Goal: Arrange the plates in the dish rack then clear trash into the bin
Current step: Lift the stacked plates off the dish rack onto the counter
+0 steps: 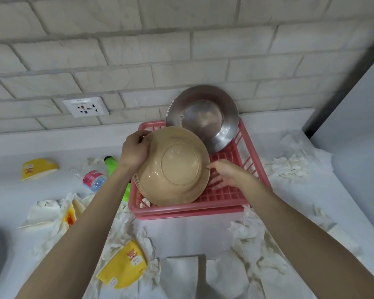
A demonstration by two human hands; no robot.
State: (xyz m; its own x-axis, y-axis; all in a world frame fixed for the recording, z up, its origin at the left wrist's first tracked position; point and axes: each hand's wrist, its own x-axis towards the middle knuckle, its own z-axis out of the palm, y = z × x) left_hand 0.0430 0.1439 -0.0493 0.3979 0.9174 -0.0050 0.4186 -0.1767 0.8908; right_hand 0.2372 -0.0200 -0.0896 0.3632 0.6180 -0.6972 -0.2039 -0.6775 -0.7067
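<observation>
- Two plates are seen in the pink plastic slatted dish rack [203, 209]. A round stainless-steel plate [205, 117] is propped upright at the back, leaning towards the brick wall. A round tan plastic plate [177, 167] is stood on edge nearer the front, with its underside turned to the camera.
- The tan plate's upper left rim is gripped by the left hand [136, 151], with the fingers [141, 134] curled over the edge. It is seemingly kept tilted this way while it is settled into place.
- Ridges at its lower left edge suggest further plates stacked behind it, though this cannot be told for certain.
- The right hand [225, 174] is held low over the rack floor, just beside the plate's right rim. Its fingers [216, 182] are spread and straight with nothing grasped, probably to steady or guide the plate.
- A scrap of white tissue [145, 202] is also seen in the rack's front left corner.
- Trash is scattered on the white worktop [9, 190] around the rack: crumpled white tissues [289, 165], yellow paper packets [125, 264], a clear plastic bottle with a red label [94, 179] and a green bottle [111, 164].
- No bin is in view.
</observation>
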